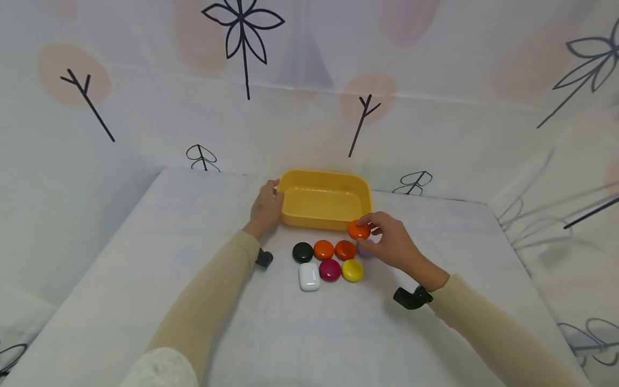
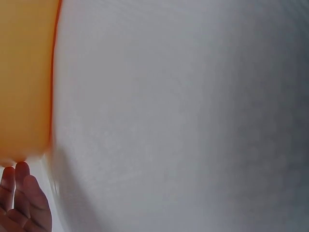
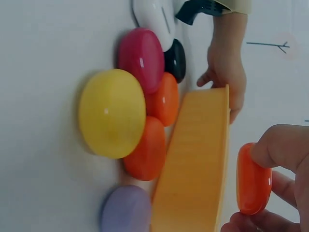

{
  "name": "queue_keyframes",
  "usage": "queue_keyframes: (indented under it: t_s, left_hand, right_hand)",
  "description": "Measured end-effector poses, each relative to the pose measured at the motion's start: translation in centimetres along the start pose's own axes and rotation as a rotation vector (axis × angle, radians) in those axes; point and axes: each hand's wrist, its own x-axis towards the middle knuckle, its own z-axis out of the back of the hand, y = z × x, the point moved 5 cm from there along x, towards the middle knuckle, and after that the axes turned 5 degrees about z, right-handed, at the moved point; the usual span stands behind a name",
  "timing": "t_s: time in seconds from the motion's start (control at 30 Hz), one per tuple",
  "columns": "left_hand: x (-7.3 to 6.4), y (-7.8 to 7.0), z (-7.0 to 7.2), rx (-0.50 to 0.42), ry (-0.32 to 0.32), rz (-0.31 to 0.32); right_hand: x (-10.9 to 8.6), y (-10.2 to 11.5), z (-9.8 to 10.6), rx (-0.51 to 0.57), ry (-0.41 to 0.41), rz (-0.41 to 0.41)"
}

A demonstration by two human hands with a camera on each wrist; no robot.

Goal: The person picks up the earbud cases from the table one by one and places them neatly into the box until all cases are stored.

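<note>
A shallow yellow tray (image 1: 314, 221) lies at the back of the table. My left hand (image 1: 266, 208) touches its left end; in the left wrist view the fingertips meet the tray wall with the fingers fairly straight. Between thumb and fingers, my right hand (image 1: 394, 242) pinches a glossy orange disc (image 3: 253, 186), on edge in the right wrist view, near the tray's front right corner. Below that hand a purple disc (image 1: 366, 249) is partly hidden. Beside it lie a red-orange disc (image 1: 345, 250), another orange disc (image 1: 323, 249) and a black disc (image 1: 302, 252).
A nearer row has a white rounded-rectangle piece (image 1: 309, 277), a crimson disc (image 1: 330, 270) and a yellow disc (image 1: 352, 270). White cloth covers the table (image 1: 300, 338). A patterned cloth wall (image 1: 300, 129) stands right behind the tray.
</note>
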Motion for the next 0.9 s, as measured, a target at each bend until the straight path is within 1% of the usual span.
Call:
queue_keyframes:
  t_s: [0.17,0.3,0.63,0.73,0.9]
  left_hand:
    - [0.1,0.0,0.0,-0.001,-0.008,-0.003]
    - [0.1,0.0,0.0,-0.003,-0.013,-0.007]
    - [0.1,0.0,-0.2,0.006,-0.017,0.003]
    - [0.1,0.0,-0.2,0.002,-0.019,0.001]
    - [0.2,0.1,-0.1,-0.004,-0.025,-0.012]
  right_hand:
    - [-1.6,-0.4,-0.1,-0.011,-0.008,0.019]
    - [-2.7,-0.9,-0.4,-0.027,-0.001,0.015]
    - [-5.7,-2.1,-0.7,-0.018,0.08,-0.067]
    - [-6.2,-2.6,-0.9,-0.026,0.099,-0.086]
    - [-6.6,-3.1,-1.6,-0.027,0.126,-0.092]
